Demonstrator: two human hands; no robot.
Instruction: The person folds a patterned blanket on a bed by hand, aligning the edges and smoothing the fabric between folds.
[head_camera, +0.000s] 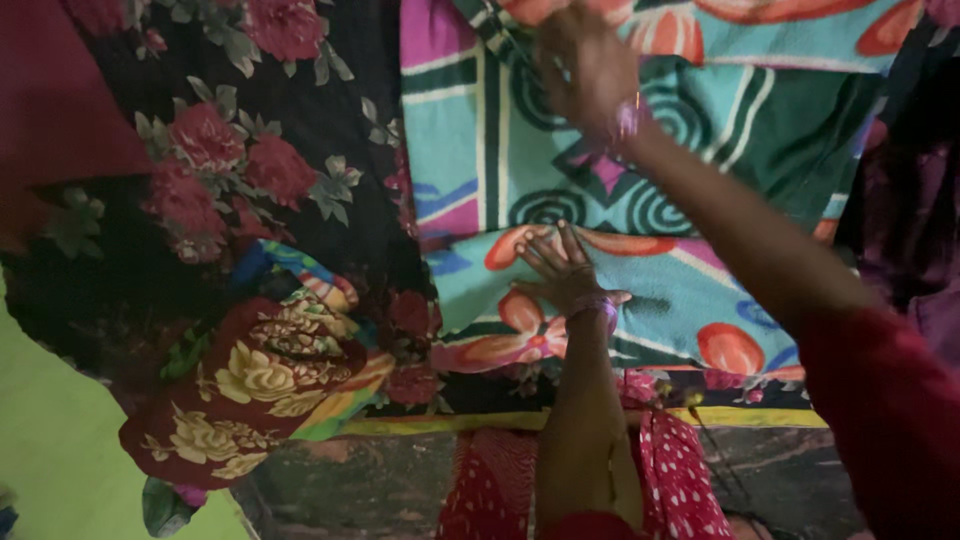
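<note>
A teal cloth (690, 290) with orange flowers and dark green swirls lies spread in front of me. My left hand (562, 268) rests flat on its near edge, fingers apart, a pink bangle at the wrist. My right hand (580, 62) reaches to the far part of the same cloth, blurred, fingers bent against the fabric; whether it grips the cloth is unclear. A red sleeve covers my right upper arm.
A black fabric with red roses (250, 150) covers the left side. A dark red cloth with yellow flowers (250, 380) lies bunched at the lower left. Green floor (50, 450) shows at the left edge. Red dotted clothing (680, 480) is below.
</note>
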